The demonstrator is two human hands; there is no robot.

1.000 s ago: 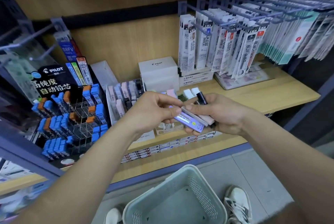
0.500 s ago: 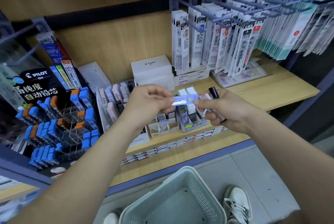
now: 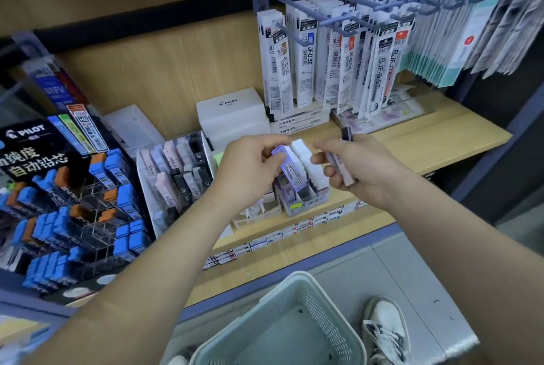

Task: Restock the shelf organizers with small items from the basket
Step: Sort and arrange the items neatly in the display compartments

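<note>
My left hand (image 3: 250, 164) pinches a small purple lead case (image 3: 290, 170) and holds it tilted over the clear shelf organizer (image 3: 306, 205), its lower end inside the left compartment. White cases (image 3: 309, 164) fill the row beside it. My right hand (image 3: 359, 164) hovers just right of the organizer and grips several slim cases (image 3: 343, 170), one with a dark cap sticking up. The pale green basket (image 3: 282, 332) sits on the floor below, between my shoes.
A clear bin of pink, grey and black cases (image 3: 176, 176) stands left of the organizer. Further left is a black Pilot rack with blue and orange cases (image 3: 73, 202). White boxes (image 3: 232, 114) and hanging refill packs (image 3: 338, 64) sit behind.
My left hand took the purple case from my right hand, turned it from level to nearly upright, and lowered it into the organizer. My right hand drew back to the right.
</note>
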